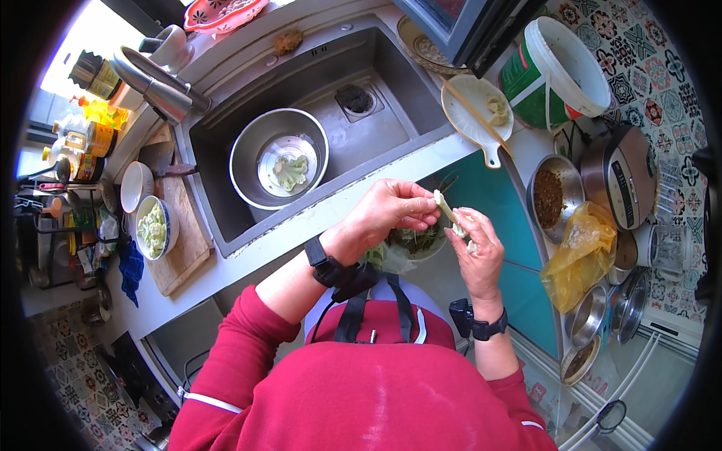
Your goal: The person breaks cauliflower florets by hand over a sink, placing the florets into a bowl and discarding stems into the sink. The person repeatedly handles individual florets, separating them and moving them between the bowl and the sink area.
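Note:
Between my two hands, over the front edge of the sink counter, is a pale cauliflower piece [445, 207]. My left hand [397, 207] pinches its upper end between thumb and fingers. My right hand [476, 245] grips the other end, with small white bits at its fingers. Below them, a bin or bowl [420, 256] of plant scraps shows partly behind the hands. In the sink [389, 127] stands a metal basin [241, 147] holding a larger cauliflower piece [291, 172]. A bowl [174, 228] of cut florets rests at the left.
A wooden cutting board [186, 262] bears a cleaver [161, 160]. The faucet [169, 96] rises at the sink's left. On the right are a white dish [465, 107], a plastic bucket [569, 62], a metal bowl [574, 186] of brown food, a yellow plastic bag [584, 253] and a rice cooker [612, 175].

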`<state>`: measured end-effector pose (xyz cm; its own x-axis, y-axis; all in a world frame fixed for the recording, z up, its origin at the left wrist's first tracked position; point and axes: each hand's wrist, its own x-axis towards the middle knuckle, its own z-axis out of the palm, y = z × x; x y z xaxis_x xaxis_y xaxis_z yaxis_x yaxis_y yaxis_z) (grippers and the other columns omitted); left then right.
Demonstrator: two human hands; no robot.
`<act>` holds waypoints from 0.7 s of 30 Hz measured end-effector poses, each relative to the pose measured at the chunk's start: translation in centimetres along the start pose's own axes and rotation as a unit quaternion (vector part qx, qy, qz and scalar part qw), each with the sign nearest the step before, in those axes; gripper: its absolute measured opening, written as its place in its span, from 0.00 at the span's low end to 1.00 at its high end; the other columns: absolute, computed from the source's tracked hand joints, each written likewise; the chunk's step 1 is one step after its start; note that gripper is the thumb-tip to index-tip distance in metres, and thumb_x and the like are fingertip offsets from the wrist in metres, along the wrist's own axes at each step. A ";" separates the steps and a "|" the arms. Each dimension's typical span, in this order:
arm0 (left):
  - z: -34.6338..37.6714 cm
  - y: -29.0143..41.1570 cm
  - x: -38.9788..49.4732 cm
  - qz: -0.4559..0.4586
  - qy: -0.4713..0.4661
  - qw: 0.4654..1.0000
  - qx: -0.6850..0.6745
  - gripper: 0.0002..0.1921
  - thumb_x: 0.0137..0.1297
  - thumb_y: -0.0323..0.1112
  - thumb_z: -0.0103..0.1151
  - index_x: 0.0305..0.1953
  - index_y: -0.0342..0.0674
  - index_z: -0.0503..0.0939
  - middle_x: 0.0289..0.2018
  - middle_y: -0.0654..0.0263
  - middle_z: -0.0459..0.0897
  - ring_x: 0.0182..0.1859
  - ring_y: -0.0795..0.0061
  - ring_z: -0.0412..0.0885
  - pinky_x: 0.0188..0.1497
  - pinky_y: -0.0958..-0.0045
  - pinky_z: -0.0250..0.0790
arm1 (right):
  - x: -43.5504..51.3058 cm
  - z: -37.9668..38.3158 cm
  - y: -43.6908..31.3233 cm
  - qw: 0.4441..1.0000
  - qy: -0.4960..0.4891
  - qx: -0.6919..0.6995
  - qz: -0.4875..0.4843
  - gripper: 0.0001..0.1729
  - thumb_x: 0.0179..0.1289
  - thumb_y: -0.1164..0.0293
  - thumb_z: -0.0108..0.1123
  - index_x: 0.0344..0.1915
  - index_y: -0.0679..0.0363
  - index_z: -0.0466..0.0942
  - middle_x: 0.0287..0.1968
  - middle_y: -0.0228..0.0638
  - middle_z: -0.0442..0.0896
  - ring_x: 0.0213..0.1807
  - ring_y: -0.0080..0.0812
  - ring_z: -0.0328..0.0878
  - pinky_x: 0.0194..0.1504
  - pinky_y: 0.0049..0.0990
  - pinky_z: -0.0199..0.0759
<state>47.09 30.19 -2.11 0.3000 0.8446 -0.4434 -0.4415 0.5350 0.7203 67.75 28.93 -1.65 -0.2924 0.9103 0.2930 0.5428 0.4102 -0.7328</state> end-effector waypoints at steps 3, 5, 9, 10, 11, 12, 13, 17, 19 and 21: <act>0.1 0.0 0.1 0.014 0.000 1.000 0.023 0.09 0.65 0.33 0.62 0.40 0.33 0.81 0.32 0.62 0.85 0.33 0.78 0.83 0.39 0.79 0.78 | -0.4 0.1 0.0 1.000 -0.003 0.013 0.002 0.21 0.51 0.79 0.70 0.48 0.56 0.82 0.47 0.38 0.81 0.39 0.32 0.82 0.40 0.25 0.78; 0.2 -0.2 0.3 0.017 0.004 1.000 0.024 0.09 0.65 0.33 0.61 0.39 0.33 0.81 0.31 0.62 0.84 0.33 0.79 0.83 0.38 0.79 0.78 | -0.5 0.3 0.0 1.000 0.000 0.017 0.004 0.21 0.53 0.78 0.70 0.49 0.59 0.80 0.45 0.38 0.82 0.37 0.30 0.82 0.40 0.23 0.77; 1.1 -0.8 0.9 0.000 0.015 1.000 -0.012 0.08 0.65 0.32 0.59 0.39 0.34 0.80 0.31 0.64 0.84 0.32 0.81 0.82 0.38 0.79 0.78 | -0.9 0.7 -0.2 0.899 -0.010 0.339 0.278 0.20 0.58 0.75 0.68 0.51 0.66 0.77 0.42 0.38 0.84 0.34 0.25 0.81 0.40 0.20 0.75; 1.3 -1.0 1.0 -0.006 0.017 1.000 -0.024 0.07 0.65 0.32 0.58 0.39 0.35 0.80 0.31 0.65 0.84 0.32 0.81 0.81 0.37 0.79 0.78 | -0.8 0.7 -0.1 0.887 -0.005 0.367 0.282 0.21 0.62 0.71 0.67 0.52 0.69 0.75 0.42 0.39 0.84 0.32 0.21 0.80 0.31 0.15 0.70; 1.5 -1.1 1.1 -0.012 0.012 1.000 -0.021 0.07 0.65 0.32 0.58 0.39 0.35 0.80 0.31 0.66 0.83 0.32 0.82 0.81 0.37 0.79 0.77 | -0.8 0.7 0.1 0.869 -0.006 0.398 0.294 0.21 0.62 0.70 0.67 0.52 0.69 0.75 0.42 0.39 0.84 0.32 0.20 0.80 0.28 0.14 0.67; 1.7 -1.2 1.0 -0.017 0.008 1.000 -0.017 0.06 0.65 0.32 0.59 0.38 0.36 0.79 0.31 0.66 0.82 0.31 0.82 0.80 0.37 0.80 0.77 | -0.8 0.5 0.3 0.850 -0.006 0.428 0.306 0.21 0.62 0.69 0.66 0.52 0.68 0.75 0.42 0.39 0.84 0.32 0.20 0.80 0.25 0.12 0.64; 1.9 -1.3 0.9 -0.027 0.010 1.000 -0.011 0.05 0.65 0.31 0.59 0.38 0.37 0.79 0.30 0.67 0.82 0.31 0.82 0.79 0.37 0.80 0.77 | -0.7 0.4 0.6 0.830 -0.007 0.458 0.316 0.21 0.62 0.68 0.66 0.52 0.68 0.75 0.41 0.39 0.84 0.31 0.20 0.80 0.22 0.11 0.60; 2.0 -1.4 -0.5 0.039 -0.040 0.996 0.068 0.05 0.63 0.31 0.57 0.37 0.37 0.78 0.30 0.68 0.81 0.31 0.84 0.78 0.36 0.80 0.75 | -0.2 -0.8 2.2 0.815 0.028 0.473 0.335 0.21 0.65 0.64 0.64 0.52 0.66 0.75 0.41 0.40 0.85 0.30 0.19 0.81 0.16 0.10 0.52; 1.8 -1.4 -0.9 0.039 -0.053 0.992 0.111 0.06 0.66 0.32 0.55 0.37 0.36 0.78 0.30 0.69 0.81 0.31 0.84 0.78 0.36 0.80 0.75 | -0.1 -2.2 2.8 0.797 0.021 0.478 0.367 0.22 0.65 0.61 0.63 0.52 0.65 0.75 0.41 0.41 0.84 0.30 0.17 0.80 0.16 0.08 0.53; 1.6 -1.7 -0.5 0.035 -0.049 0.985 0.161 0.07 0.67 0.33 0.53 0.38 0.36 0.78 0.29 0.69 0.81 0.31 0.84 0.78 0.35 0.80 0.75 | -0.4 -3.1 2.9 0.782 -0.011 0.504 0.366 0.22 0.66 0.60 0.62 0.51 0.65 0.74 0.40 0.42 0.84 0.29 0.15 0.79 0.16 0.08 0.54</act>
<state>49.05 28.85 -2.22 0.3644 0.8653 -0.3442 -0.1780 0.4276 0.8863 71.93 29.90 -2.00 -0.2124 0.8757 -0.4337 -0.3225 -0.4818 -0.8148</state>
